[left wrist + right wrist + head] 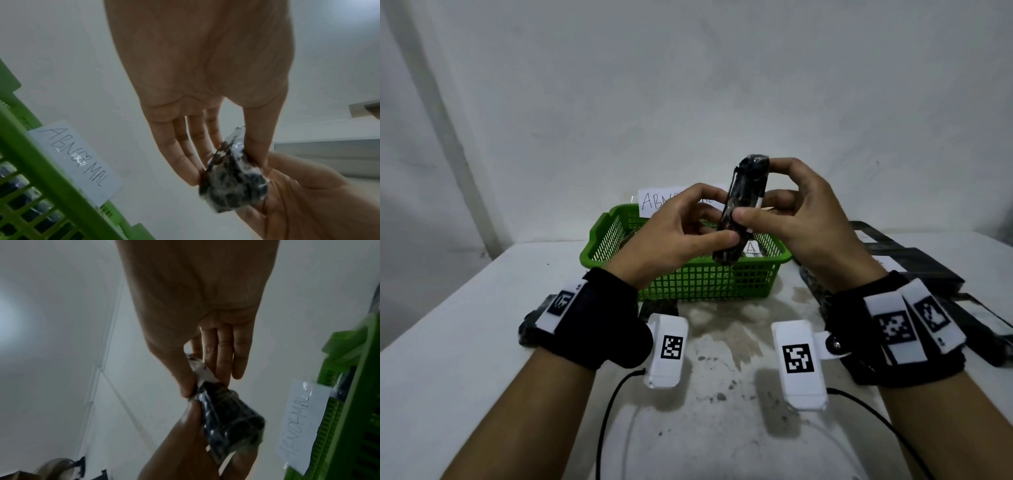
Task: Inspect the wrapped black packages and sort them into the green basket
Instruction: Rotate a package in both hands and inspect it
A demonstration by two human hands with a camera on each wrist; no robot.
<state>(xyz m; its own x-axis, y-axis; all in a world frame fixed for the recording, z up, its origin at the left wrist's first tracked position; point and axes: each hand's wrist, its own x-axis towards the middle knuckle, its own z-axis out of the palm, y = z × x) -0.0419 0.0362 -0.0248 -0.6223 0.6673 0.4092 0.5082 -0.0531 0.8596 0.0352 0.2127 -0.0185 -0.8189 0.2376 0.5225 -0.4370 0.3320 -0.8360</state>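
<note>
Both hands hold one wrapped black package (744, 202) upright above the green basket (698, 274). My left hand (688, 222) pinches its lower part between thumb and fingers. My right hand (784, 205) grips its upper part, thumb on the near side and index finger on the top end. In the left wrist view the package (232, 183) shows crinkled clear wrap, pinched by my left hand (230, 164). In the right wrist view the package (228, 417) sits under my right hand (203, 378). Dark packages lie in the basket (41, 186).
A paper label reading ABNORMAL (657, 200) stands at the basket's back rim. More black packages (914, 263) lie on the white table (448, 342) to the right, and one (534, 325) lies under my left wrist. Cables trail toward the near edge.
</note>
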